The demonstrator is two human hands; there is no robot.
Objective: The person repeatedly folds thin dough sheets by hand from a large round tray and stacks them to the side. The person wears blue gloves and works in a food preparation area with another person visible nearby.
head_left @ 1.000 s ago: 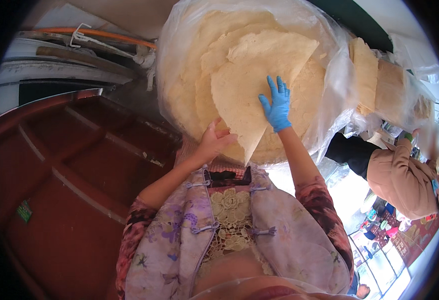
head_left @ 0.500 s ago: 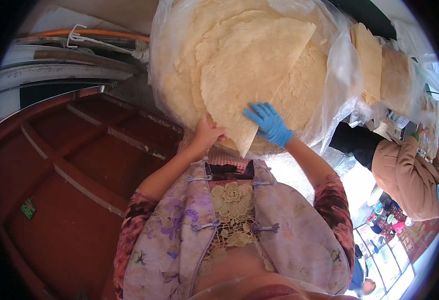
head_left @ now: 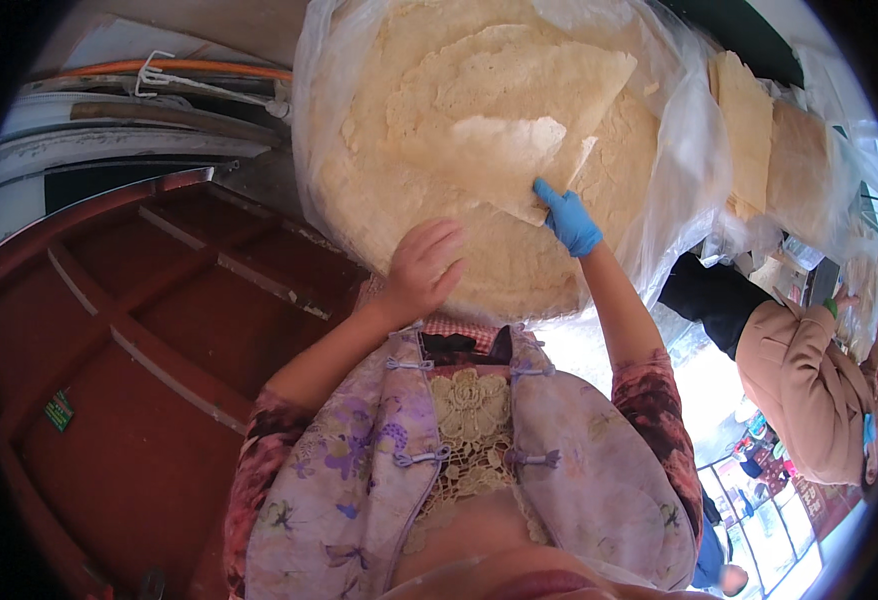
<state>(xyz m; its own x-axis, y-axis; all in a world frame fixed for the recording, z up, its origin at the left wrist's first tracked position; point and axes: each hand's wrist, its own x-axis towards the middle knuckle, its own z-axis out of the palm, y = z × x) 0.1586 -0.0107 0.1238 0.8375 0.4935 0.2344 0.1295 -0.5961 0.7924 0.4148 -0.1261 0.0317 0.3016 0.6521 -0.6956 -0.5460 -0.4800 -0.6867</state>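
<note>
A tall round stack of thin, pale-yellow flatbreads lies in front of me inside a clear plastic bag. My right hand, in a blue glove, is closed on the edge of the top flatbread, its thumb on the upper side. That sheet is folded over itself, with the near part turned up and back. My left hand is bare and hovers by the stack's near left edge. Its fingers are loosely curved, thumb apart, and it holds nothing.
More folded flatbread sheets lie in plastic at the right. Beyond them a person in a brown coat is bent over. A dark red panelled surface fills the left side, below stacked boards and a white metal hook.
The near tip of the top flatbread has been lifted and folded away from me by my right hand. My left hand has let go of the sheet's edge and opened.
</note>
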